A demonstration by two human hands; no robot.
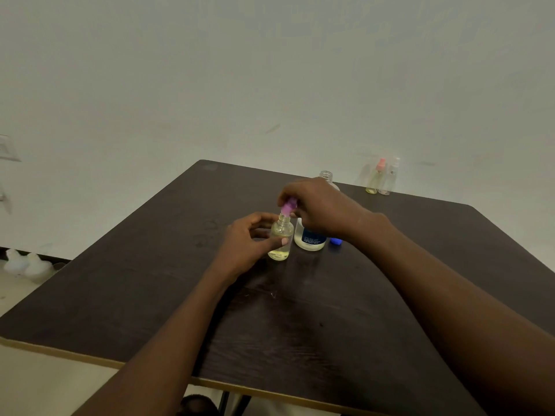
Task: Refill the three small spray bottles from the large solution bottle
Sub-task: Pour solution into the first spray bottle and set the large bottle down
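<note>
Right hand (pixel 318 205) pinches the purple spray cap (pixel 289 205) right at the neck. Left hand (pixel 249 244) wraps the small spray bottle (pixel 281 238), standing mid-table beside the large solution bottle (pixel 309 238). Risk: a tilted cap cross-threads, or that wrist knocks the big bottle over.

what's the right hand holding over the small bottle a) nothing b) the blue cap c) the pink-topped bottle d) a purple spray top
d: the right hand pinches the purple spray top right at the neck of the small bottle that the left hand holds, while the blue cap lies on the table.
</note>
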